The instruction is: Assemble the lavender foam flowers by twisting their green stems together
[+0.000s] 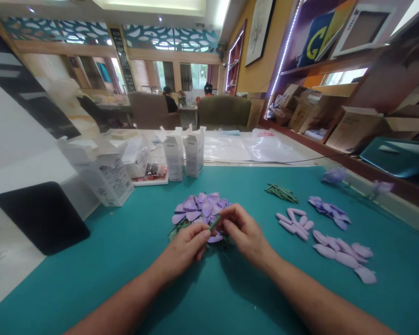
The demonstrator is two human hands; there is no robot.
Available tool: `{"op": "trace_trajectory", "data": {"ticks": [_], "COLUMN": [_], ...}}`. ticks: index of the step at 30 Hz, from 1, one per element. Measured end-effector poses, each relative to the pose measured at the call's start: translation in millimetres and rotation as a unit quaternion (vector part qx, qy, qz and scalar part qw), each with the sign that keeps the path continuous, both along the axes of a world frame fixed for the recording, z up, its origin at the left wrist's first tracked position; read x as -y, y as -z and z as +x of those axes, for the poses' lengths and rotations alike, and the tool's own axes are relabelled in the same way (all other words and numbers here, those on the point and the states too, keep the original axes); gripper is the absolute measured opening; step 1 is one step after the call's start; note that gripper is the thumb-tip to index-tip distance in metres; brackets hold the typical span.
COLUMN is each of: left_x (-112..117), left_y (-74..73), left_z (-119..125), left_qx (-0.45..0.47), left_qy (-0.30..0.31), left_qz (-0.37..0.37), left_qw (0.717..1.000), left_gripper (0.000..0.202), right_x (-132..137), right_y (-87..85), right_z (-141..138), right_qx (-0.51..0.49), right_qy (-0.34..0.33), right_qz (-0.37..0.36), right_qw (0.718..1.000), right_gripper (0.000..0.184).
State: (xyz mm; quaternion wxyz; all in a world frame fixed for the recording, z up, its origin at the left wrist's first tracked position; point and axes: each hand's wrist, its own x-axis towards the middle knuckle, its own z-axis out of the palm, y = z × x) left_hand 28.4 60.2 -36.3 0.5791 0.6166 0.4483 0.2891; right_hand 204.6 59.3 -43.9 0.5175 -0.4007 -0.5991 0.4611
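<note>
My left hand (191, 239) pinches the lower end of a short green stem piece (214, 222) between thumb and fingers. At its upper end, the fingers of my right hand (243, 231) are closed on the same piece. Just behind and under both hands lies a cluster of purple petals (199, 207) with some green parts at its lower edge. My hands cover part of this cluster. To the right, a pile of similar green stem pieces (281, 192) lies on the teal mat (125, 288).
Lilac petal pieces (296, 224) lie in groups at right, with purple pieces (330, 211) and pale petals (345, 253). White boxes (174, 156) and a tray (152, 179) stand behind. A black panel (42, 216) is at left. Two people sit far back.
</note>
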Motion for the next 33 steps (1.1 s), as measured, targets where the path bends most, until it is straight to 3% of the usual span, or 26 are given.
{"op": "trace_trajectory", "data": {"ticks": [7,14,18,24,30,33], "left_x": [0.5,-3.0,-3.4,-4.4,-9.9,-14.6], "left_y": [0.9,6.3,-0.6,-13.6,-16.7,-18.4], "left_z": [1.4,1.2,0.5,-3.1,-9.2,-13.7], "left_qx": [-0.003,-0.001,0.018,0.029,0.043,0.028], "left_qy": [-0.015,-0.020,-0.035,-0.074,-0.095,-0.116], "left_qz": [0.014,0.020,0.004,-0.012,-0.015,0.001], "left_qw": [1.000,1.000,0.999,0.997,0.994,0.993], "left_gripper": [0.031,0.031,0.032,0.033,0.040,0.040], "right_x": [-0.3,2.0,-1.4,-18.4,-31.5,-26.7], "right_y": [-2.3,1.8,-3.5,-6.9,0.1,0.7], "right_z": [4.0,2.6,9.8,30.2,44.5,38.6], "right_qx": [0.027,0.046,0.089,0.127,0.219,0.300], "right_qy": [0.031,0.009,0.002,0.065,0.136,0.125], "right_qz": [-0.003,0.006,0.027,0.024,0.055,0.106], "right_qw": [0.999,0.999,0.996,0.989,0.965,0.940], "right_gripper": [0.010,0.011,0.016,0.016,0.030,0.031]}}
